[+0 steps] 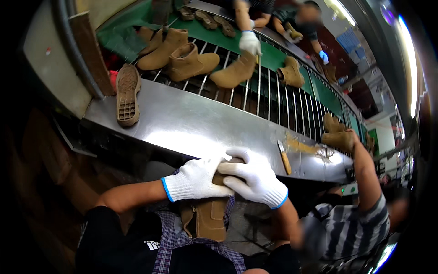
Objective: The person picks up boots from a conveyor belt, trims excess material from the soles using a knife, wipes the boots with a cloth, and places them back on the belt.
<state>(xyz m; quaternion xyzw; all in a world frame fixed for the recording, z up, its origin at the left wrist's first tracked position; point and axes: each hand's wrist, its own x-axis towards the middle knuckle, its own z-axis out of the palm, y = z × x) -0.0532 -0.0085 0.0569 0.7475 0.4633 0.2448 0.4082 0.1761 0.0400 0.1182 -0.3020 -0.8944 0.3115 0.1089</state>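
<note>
Both of your hands, in white knit gloves with blue cuffs, are clasped over one tan suede boot (206, 218) held against your lap. Your left hand (195, 179) comes in from the left and wraps its fingers (211, 170) over the boot's upper end. Your right hand (253, 177) comes in from the right, its fingers (233, 170) pointing left and overlapping the left hand's fingertips, so both grip the same end. Neither hand is nearer; both are touching it.

The boot lies directly under your fingers and runs down from them toward your body. Its long axis is close to upright in the view, with the gripped end pointing away from you toward the metal table (196, 125) and the other end resting low on your plaid shirt (169, 228). Which end is the sole you cannot tell, since the gloves hide it.

Beyond your fingers, on the table, a small knife (284, 156) with a wooden handle lies just to the right. Farther left, a loose shoe sole (127, 94) lies tread up. Past that, more tan boots (185, 57) sit on a wire rack, where another person's gloved hand (249, 42) holds one.
</note>
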